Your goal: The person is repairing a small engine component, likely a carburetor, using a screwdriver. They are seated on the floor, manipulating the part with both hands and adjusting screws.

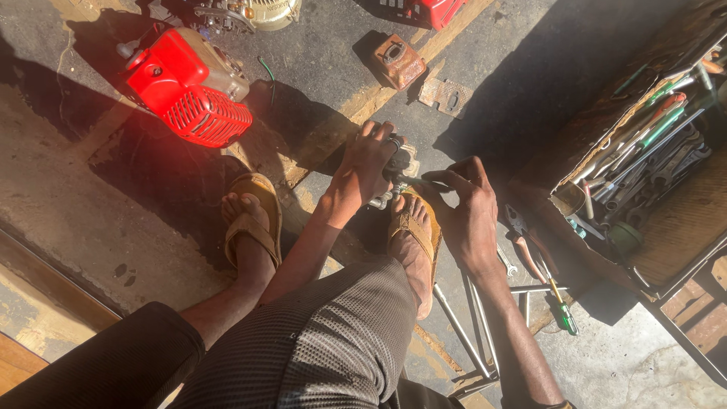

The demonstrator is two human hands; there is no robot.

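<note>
My left hand (pixel 367 163) clamps down on a small metal engine part (pixel 400 173) resting on the floor just ahead of my sandal (pixel 415 227); my right hand (pixel 466 208) pinches its edge. It looks heavy, rigid, probably greasy, so I grip the body.

Glossy red plastic engine cover (pixel 185 87)
</note>
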